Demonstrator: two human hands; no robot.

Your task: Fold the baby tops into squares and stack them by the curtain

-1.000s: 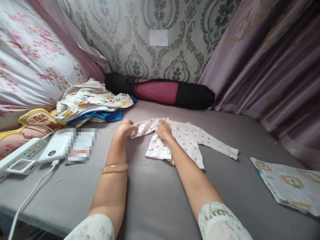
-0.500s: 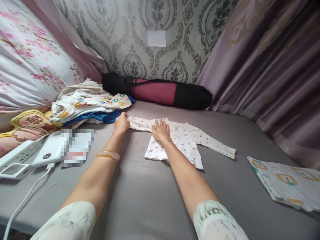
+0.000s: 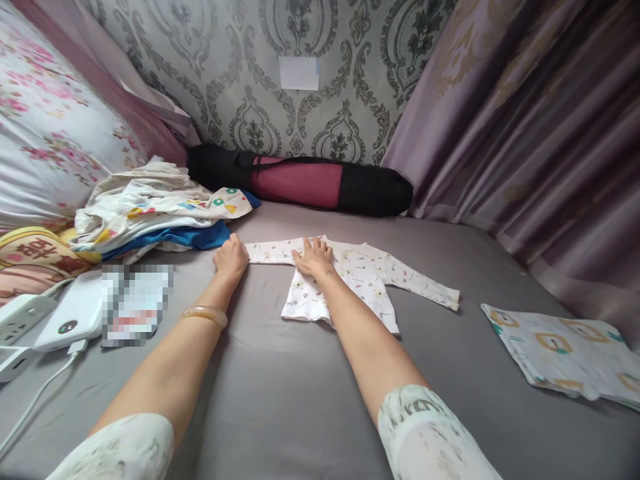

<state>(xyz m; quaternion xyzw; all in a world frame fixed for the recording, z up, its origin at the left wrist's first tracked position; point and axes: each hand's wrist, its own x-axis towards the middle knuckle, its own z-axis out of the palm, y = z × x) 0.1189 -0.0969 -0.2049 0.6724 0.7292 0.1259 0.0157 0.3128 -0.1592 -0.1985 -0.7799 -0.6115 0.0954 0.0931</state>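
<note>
A small white long-sleeved shirt (image 3: 363, 283) with a tiny print lies spread on the grey sheet (image 3: 280, 400). Its left sleeve stretches out straight to the left, and my left hand (image 3: 231, 257) is closed on the end of it. Pressed flat on the shirt near the left shoulder is my right hand (image 3: 314, 257), its fingers spread. The right sleeve slants down to the right, untouched.
Crumpled clothes (image 3: 155, 207) lie at the left, near a yellow cushion (image 3: 43, 250). A white power bank (image 3: 75, 313), a cable and a power strip (image 3: 23, 320) sit below. Behind is a black and red bag (image 3: 300, 181); folded cloth (image 3: 560, 347) lies right.
The camera view has shifted slightly, so most things appear further left. My left hand still grips the sleeve end, now looking more like a fist, and my right hand stays on the shirt.
</note>
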